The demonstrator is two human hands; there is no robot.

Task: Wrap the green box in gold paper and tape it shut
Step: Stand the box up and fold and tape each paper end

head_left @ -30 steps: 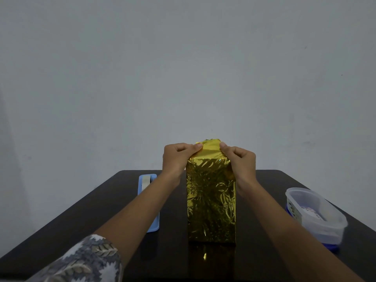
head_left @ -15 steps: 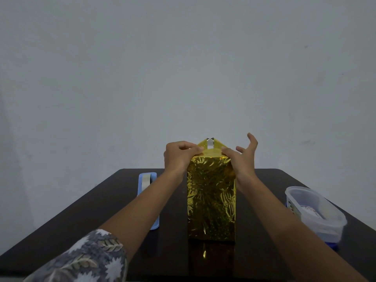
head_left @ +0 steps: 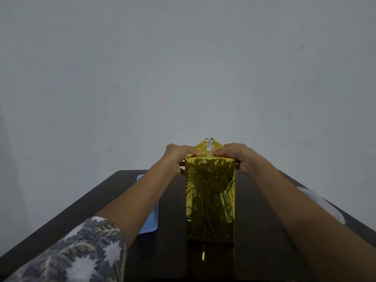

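gold-wrapped box is standing upright on its end in the middle of the dark desk, near face toward the camera. the foil is creased and is reflecting in the glossy desk just in front of its base. none of the green is showing.

both hands are sitting at the top of the box, one on each upper corner, with the box between them.
- left hand: fingers are curling over the top from the left, tips lying on the top face near the middle, thumb pressing the left side just below the edge. it is gripping the corner.
- right hand: it is mirroring the left, fingers lying over the top from the right, thumb running down the right side. it too is gripping the box.
- the fingertips of the two hands are lying near each other but apart, a narrow gap between them.

behind the gap a triangular flap of gold paper is rising to a point, with a short pale strip hanging from its tip; cannot tell whether it is tape.

a patterned sleeve is covering the left upper arm. a blue tray is lying on the desk left of the box, half hidden by the left forearm. a clear plastic container is peeking out behind the right forearm.
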